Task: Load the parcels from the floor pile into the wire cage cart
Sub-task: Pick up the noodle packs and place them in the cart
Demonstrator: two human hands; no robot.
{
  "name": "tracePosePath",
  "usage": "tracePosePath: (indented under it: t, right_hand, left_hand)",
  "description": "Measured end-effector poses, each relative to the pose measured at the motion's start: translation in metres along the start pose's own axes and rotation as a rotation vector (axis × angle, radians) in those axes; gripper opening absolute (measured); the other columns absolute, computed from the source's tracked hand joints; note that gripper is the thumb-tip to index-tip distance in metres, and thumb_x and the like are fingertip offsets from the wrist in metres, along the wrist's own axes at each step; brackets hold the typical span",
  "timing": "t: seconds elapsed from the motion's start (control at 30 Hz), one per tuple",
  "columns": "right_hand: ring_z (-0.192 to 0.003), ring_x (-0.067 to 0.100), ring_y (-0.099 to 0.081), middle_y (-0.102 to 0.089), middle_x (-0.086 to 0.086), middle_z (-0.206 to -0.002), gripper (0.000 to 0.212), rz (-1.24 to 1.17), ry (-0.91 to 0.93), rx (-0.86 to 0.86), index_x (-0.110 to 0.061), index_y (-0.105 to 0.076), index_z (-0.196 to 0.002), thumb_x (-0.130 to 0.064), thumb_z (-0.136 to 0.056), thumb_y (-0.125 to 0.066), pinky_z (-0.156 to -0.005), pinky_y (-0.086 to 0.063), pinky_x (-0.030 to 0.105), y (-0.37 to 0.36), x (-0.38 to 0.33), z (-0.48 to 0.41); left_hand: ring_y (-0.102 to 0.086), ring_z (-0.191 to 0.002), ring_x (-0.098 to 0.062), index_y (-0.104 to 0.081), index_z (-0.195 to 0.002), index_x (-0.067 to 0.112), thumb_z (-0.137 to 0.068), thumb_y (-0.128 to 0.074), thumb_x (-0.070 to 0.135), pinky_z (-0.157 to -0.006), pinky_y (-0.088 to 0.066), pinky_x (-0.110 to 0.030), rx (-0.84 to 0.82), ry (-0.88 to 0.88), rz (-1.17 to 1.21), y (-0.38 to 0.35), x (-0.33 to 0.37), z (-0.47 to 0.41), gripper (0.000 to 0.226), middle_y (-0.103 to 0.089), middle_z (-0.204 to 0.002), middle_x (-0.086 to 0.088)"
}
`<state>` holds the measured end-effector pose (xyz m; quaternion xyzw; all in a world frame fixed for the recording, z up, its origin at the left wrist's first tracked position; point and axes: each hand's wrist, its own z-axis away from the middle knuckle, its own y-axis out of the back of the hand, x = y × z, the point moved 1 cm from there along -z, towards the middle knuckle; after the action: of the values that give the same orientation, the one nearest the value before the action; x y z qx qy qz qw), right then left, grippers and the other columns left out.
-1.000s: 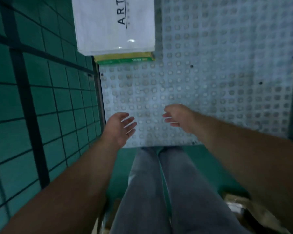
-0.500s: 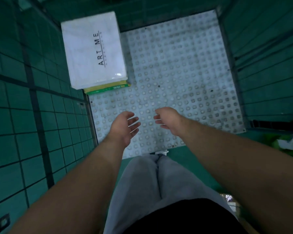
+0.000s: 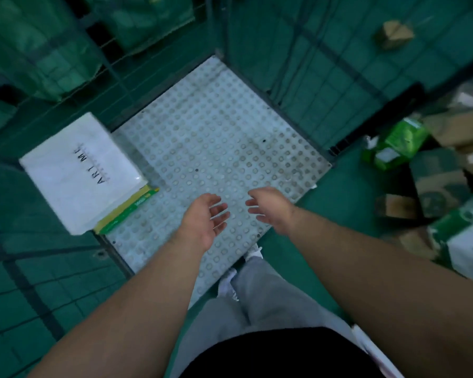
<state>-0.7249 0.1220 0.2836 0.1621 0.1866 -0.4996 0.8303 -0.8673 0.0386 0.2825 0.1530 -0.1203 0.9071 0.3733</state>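
While both the left hand and right hand are hanging open and empty over the cart floor, the white parcel is overhanging its edge, likely risking a slide off.

Green floor — grey trousers, white shoes.

The floor pile at my right is blurred and cut by the edge; I cannot count its parcels. The white parcel hides most of the green-yellow one below it.
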Motion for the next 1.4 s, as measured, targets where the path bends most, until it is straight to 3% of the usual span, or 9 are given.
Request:
tracePosePath:
  t: [0.3,0.47,0.57,0.7,0.83,0.93,1.03,1.23,1.4]
  right_hand:
    - [-0.070,0.015,-0.057,-0.065,0.004,-0.095,0.008,-0.538,-0.047,0.316,-0.019,-0.056,-0.096,-0.021,-0.101,-0.051,-0.060,-0.039,0.026,0.157,0.165,0.096]
    - [-0.066,0.014,-0.054,-0.060,0.003,-0.085,0.010,-0.767,-0.079,0.521,-0.013,-0.054,-0.110,-0.018,-0.105,-0.046,-0.054,-0.032,0.024,0.263,0.265,0.150]
    - [-0.060,0.013,-0.048,-0.053,0.004,-0.080,0.007,-0.883,-0.083,0.547,-0.014,-0.051,-0.103,-0.015,-0.105,-0.045,-0.052,-0.028,0.024,0.323,0.321,0.175]
    - [-0.063,0.011,-0.054,-0.058,0.000,-0.083,0.008,-0.944,-0.105,0.619,-0.018,-0.057,-0.102,-0.017,-0.102,-0.049,-0.057,-0.043,0.025,0.397,0.399,0.208]
    - [-0.070,0.013,-0.055,-0.061,0.000,-0.089,0.006,-1.056,-0.158,0.735,-0.019,-0.058,-0.102,-0.019,-0.101,-0.052,-0.062,-0.044,0.028,0.455,0.467,0.243]
    - [-0.087,0.020,-0.059,-0.063,0.005,-0.106,0.020,-1.158,-0.186,0.798,-0.015,-0.061,-0.118,-0.020,-0.101,-0.053,-0.069,-0.048,0.033,0.484,0.504,0.254]
    - [-0.083,0.017,-0.059,-0.062,0.007,-0.108,0.029,-1.290,-0.227,0.848,-0.005,-0.059,-0.127,-0.018,-0.104,-0.050,-0.067,-0.048,0.028,0.506,0.531,0.259]
    - [-0.084,0.016,-0.058,-0.061,0.006,-0.099,0.022,-1.529,-0.251,0.872,-0.004,-0.055,-0.123,-0.013,-0.107,-0.043,-0.064,-0.046,0.023,0.536,0.568,0.259]
    - [-0.075,0.010,-0.060,-0.065,0.007,-0.106,0.026,-1.750,-0.374,0.962,-0.007,-0.057,-0.128,-0.019,-0.106,-0.048,-0.058,-0.045,0.023,0.539,0.605,0.265]
  left_hand:
    - [-0.062,-0.078,-0.018,-0.062,-0.097,0.019,-0.099,-0.050,0.030,-0.067,-0.044,-0.030,-0.201,-0.009,-0.659,-0.147,-0.110,0.051,0.017,-0.066,-0.090,0.000]
    - [-0.064,-0.074,-0.017,-0.064,-0.103,0.019,-0.099,-0.053,0.031,-0.061,-0.045,-0.029,-0.352,-0.086,-1.000,-0.272,-0.197,0.079,0.017,-0.068,-0.090,0.001]
    - [-0.064,-0.073,-0.016,-0.064,-0.097,0.022,-0.099,-0.053,0.034,-0.064,-0.044,-0.028,-0.444,-0.094,-1.170,-0.345,-0.264,0.099,0.017,-0.068,-0.093,0.002]
    - [-0.066,-0.082,-0.019,-0.065,-0.097,0.022,-0.100,-0.054,0.034,-0.067,-0.047,-0.030,-0.532,-0.079,-1.313,-0.430,-0.357,0.129,0.017,-0.068,-0.097,0.001]
    - [-0.064,-0.086,-0.019,-0.065,-0.103,0.019,-0.102,-0.054,0.032,-0.071,-0.047,-0.031,-0.648,-0.040,-1.431,-0.488,-0.440,0.166,0.017,-0.067,-0.099,0.000]
    - [-0.064,-0.080,-0.016,-0.066,-0.118,0.016,-0.103,-0.054,0.029,-0.073,-0.047,-0.031,-0.681,-0.059,-1.573,-0.515,-0.480,0.185,0.023,-0.067,-0.099,0.000]
    - [-0.063,-0.081,-0.017,-0.064,-0.122,0.014,-0.103,-0.055,0.027,-0.075,-0.048,-0.032,-0.683,-0.058,-1.690,-0.544,-0.515,0.194,0.025,-0.067,-0.103,-0.002]
    - [-0.062,-0.081,-0.019,-0.064,-0.113,0.010,-0.101,-0.054,0.021,-0.064,-0.047,-0.029,-0.663,-0.123,-1.927,-0.603,-0.581,0.180,0.019,-0.067,-0.099,-0.004]
    - [-0.063,-0.085,-0.022,-0.066,-0.106,0.010,-0.099,-0.053,0.022,-0.069,-0.048,-0.032,-0.719,-0.056,-2.167,-0.643,-0.652,0.177,0.019,-0.068,-0.098,-0.005]
